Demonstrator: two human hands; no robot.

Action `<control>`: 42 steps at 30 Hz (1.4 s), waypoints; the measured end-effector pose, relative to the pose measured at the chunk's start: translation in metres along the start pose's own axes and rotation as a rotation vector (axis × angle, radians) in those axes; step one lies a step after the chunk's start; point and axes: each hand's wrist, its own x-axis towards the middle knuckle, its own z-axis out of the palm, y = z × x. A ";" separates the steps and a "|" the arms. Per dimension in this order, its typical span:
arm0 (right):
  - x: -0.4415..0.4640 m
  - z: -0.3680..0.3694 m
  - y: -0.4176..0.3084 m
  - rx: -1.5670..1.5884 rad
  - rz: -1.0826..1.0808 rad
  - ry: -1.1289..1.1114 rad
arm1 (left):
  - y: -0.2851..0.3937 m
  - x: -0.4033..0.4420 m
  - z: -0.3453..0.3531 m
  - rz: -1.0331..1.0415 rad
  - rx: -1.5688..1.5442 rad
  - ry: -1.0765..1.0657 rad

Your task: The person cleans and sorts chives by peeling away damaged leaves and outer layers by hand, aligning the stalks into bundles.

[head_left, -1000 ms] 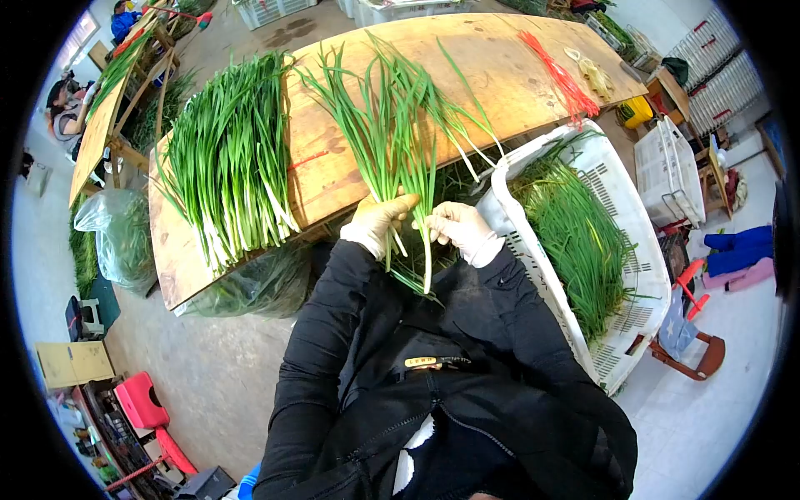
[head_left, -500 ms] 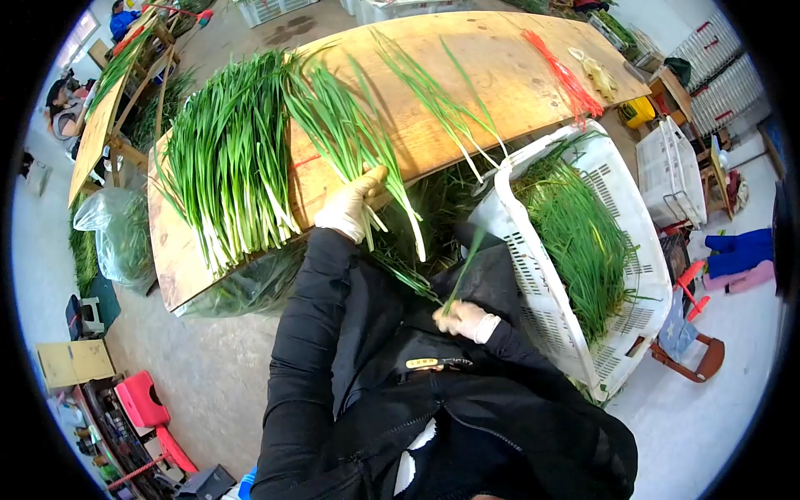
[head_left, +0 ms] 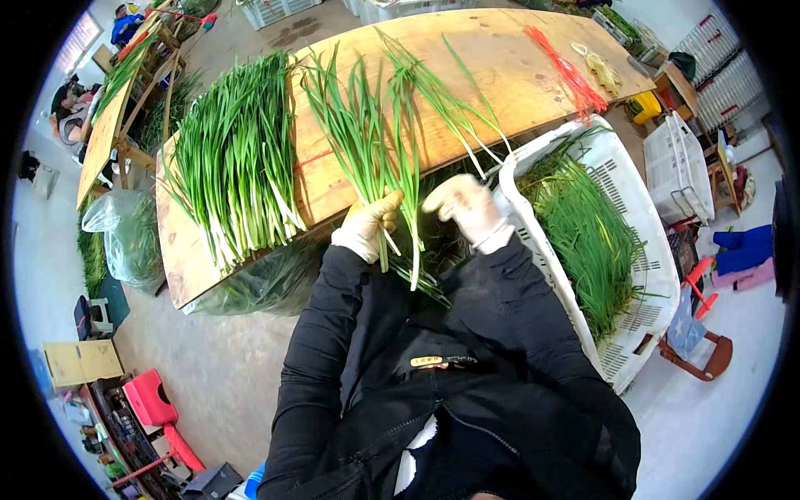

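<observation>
My left hand [head_left: 372, 223], in a pale glove, is closed round a small bunch of garlic chives [head_left: 358, 150] at the table's near edge. The leaves point away from me over the wood, and the white stem ends hang below my fist. Just right of these stems is my gloved right hand [head_left: 467, 210], smeared by motion; I cannot make out anything in its fingers. A thick pile of garlic chives [head_left: 237, 150] lies on the left of the table. A few loose chives [head_left: 442, 104] lie beyond my hands.
The wooden table [head_left: 517, 67] bears red ties [head_left: 567, 71] and a pale glove [head_left: 597, 68] at its right end. A white crate [head_left: 575, 329] of greens stands at my right. Plastic bags [head_left: 125, 237] hold greens at left. Another person [head_left: 73, 117] sits at a far-left table.
My right hand has moved up from my lap towards the stems; the green leaf it held no longer shows in it. My left hand keeps its bunch, now slightly lower and further right.
</observation>
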 end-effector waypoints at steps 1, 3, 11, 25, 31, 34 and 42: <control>0.000 -0.004 -0.019 -0.147 -0.052 0.169 | -0.001 0.001 -0.003 -0.003 0.001 -0.001; -0.001 -0.020 -0.052 0.067 -0.168 0.362 | -0.003 0.002 -0.007 -0.013 0.007 -0.012; -0.062 -0.035 -0.014 -0.748 0.356 -0.042 | -0.005 0.006 -0.001 -0.040 -0.026 -0.019; -0.034 0.033 -0.018 -1.124 0.043 0.027 | -0.021 0.002 0.039 0.130 0.228 0.117; -0.037 0.024 -0.034 -1.351 -0.230 -0.094 | -0.021 -0.005 0.045 0.083 0.246 0.116; -0.052 0.017 -0.051 -1.157 -0.420 -0.237 | -0.026 -0.001 0.046 0.060 0.273 0.159; -0.071 0.000 -0.056 -0.604 0.152 -0.164 | 0.012 -0.001 0.028 0.009 0.094 -0.087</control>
